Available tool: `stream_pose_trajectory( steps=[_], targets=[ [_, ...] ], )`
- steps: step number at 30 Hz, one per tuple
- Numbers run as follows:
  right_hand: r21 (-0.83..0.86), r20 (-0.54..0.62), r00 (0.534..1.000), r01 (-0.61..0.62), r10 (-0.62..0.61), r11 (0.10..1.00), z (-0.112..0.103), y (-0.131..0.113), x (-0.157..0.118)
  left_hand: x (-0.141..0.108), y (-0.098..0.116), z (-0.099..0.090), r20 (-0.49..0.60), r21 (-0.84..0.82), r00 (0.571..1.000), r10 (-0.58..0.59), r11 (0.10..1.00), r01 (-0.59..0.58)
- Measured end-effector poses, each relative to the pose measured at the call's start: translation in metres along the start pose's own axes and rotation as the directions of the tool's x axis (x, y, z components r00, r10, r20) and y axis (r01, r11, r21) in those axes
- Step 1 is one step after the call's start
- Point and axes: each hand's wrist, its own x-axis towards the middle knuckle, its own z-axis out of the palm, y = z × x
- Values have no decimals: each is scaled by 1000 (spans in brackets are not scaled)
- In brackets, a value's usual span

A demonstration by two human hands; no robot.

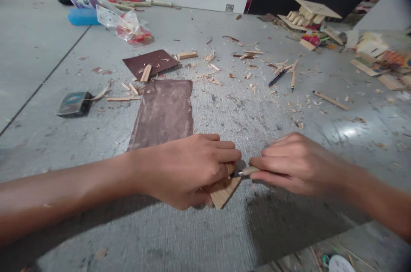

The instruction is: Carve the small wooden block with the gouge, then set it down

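My left hand (195, 167) is closed on a small flat piece of wood (224, 193), pressing it to the grey surface; a ring shows on one finger. Part of the wood lies hidden under the palm. From the right, my right hand (290, 163) grips a carving tool (249, 171) by its pale wooden handle. The dark metal tip of the tool meets the upper edge of the wood, close to the left fingers. Just beyond the left hand lies a worn brown sandpaper sheet (165, 107).
A second sandpaper piece (154, 61) bears a wood scrap. Shavings and several carving tools (330, 100) lie at the right. A small dark box (74, 104) sits at the left. Plastic packets (131, 28) and a small wooden model (306, 13) stand towards the back.
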Motion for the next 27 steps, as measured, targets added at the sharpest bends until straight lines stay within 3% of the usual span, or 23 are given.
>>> stream_pose_trajectory(
  steps=[6,10,16,23,27],
  targets=[
    [147,-112,981,-139,156,979,20,-14,-12,1,2,-2,-5,-19,1000,-9,1000,9],
    [145,-155,963,-198,220,969,27,-28,-17,3,5,-6,49,10,998,-37,999,37],
    [-10,-178,971,-163,159,987,28,-28,-20,3,7,-4,24,11,999,-41,999,41],
    [193,-105,964,-222,245,956,23,-25,-11,1,8,-2,-10,13,999,-40,999,40],
    [49,-172,970,-166,172,985,22,-28,-12,1,9,-1,-13,21,998,-55,998,55]
  ],
)
